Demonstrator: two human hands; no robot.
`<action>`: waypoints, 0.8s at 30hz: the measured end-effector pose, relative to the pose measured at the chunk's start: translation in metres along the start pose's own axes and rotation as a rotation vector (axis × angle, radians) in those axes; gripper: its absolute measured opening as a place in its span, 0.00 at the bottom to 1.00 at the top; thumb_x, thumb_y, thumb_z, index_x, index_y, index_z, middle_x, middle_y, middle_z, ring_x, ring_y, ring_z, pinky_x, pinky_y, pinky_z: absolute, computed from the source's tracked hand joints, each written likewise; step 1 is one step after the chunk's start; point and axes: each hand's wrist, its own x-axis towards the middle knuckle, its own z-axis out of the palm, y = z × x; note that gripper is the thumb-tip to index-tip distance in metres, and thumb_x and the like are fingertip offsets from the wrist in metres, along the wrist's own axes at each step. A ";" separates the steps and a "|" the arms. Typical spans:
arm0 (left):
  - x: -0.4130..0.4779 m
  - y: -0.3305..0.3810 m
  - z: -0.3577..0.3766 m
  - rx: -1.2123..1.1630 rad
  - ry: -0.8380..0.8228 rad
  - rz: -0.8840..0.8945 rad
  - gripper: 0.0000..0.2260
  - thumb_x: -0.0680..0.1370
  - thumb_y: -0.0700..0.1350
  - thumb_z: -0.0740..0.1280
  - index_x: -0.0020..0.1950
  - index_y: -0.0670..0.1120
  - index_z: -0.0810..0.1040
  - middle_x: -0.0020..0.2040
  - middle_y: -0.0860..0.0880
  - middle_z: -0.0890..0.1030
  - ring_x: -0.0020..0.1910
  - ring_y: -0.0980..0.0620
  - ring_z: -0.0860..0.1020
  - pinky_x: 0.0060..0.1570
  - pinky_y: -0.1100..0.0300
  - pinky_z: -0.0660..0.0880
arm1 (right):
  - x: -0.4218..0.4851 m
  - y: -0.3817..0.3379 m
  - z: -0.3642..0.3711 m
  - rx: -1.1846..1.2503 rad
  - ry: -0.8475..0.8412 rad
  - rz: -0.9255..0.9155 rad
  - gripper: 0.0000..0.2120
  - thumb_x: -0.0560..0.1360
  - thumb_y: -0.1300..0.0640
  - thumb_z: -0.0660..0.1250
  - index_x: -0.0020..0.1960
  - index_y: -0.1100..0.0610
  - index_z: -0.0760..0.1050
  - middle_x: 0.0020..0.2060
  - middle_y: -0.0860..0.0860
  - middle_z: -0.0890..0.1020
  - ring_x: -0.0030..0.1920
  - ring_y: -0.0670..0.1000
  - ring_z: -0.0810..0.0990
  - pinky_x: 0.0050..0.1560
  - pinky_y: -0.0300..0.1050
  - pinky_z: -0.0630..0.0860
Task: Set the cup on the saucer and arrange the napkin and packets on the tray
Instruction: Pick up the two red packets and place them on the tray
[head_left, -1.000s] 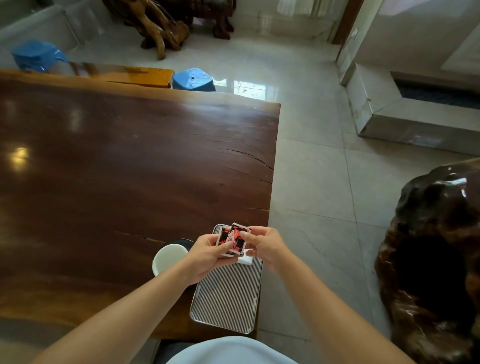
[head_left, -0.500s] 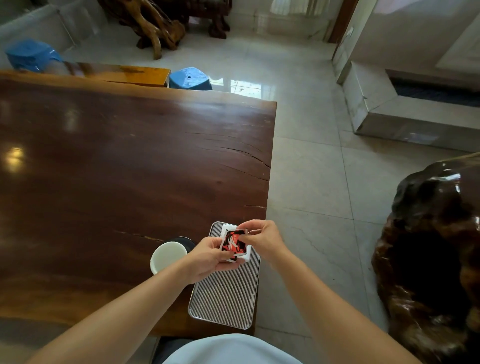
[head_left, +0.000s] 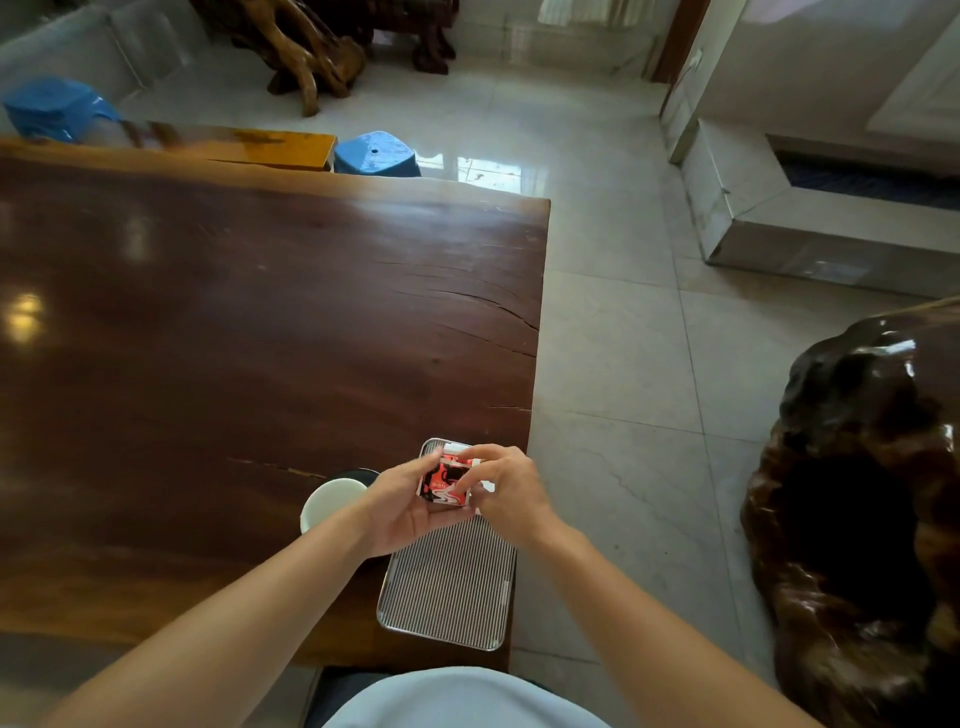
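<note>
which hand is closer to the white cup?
Left. The left hand sits just right of the white cup, nearly touching it; the right hand is farther right, beyond the red packets both hold.

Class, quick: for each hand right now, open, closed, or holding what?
Left hand: closed on the red packets, cradling them from below.
Right hand: fingertip grip on the same red packets, above the tray.
</note>
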 end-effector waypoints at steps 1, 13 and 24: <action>0.000 -0.002 0.001 0.002 0.023 0.022 0.16 0.84 0.45 0.60 0.66 0.36 0.75 0.57 0.35 0.83 0.56 0.39 0.83 0.60 0.43 0.78 | -0.001 0.000 0.001 0.036 0.006 0.011 0.14 0.73 0.70 0.70 0.46 0.52 0.87 0.57 0.43 0.78 0.57 0.42 0.70 0.53 0.26 0.70; 0.015 -0.022 0.018 -0.132 0.199 0.197 0.13 0.80 0.39 0.66 0.63 0.37 0.79 0.59 0.37 0.83 0.57 0.40 0.82 0.42 0.52 0.81 | -0.008 -0.011 0.007 0.797 0.076 0.679 0.16 0.70 0.66 0.76 0.55 0.64 0.77 0.48 0.59 0.85 0.46 0.56 0.86 0.46 0.50 0.85; -0.004 -0.020 0.002 0.402 0.060 0.058 0.07 0.80 0.38 0.67 0.56 0.41 0.82 0.47 0.45 0.85 0.48 0.48 0.82 0.46 0.56 0.79 | -0.013 0.000 0.004 0.846 0.212 0.630 0.10 0.71 0.66 0.76 0.51 0.62 0.80 0.46 0.58 0.85 0.45 0.55 0.86 0.44 0.47 0.84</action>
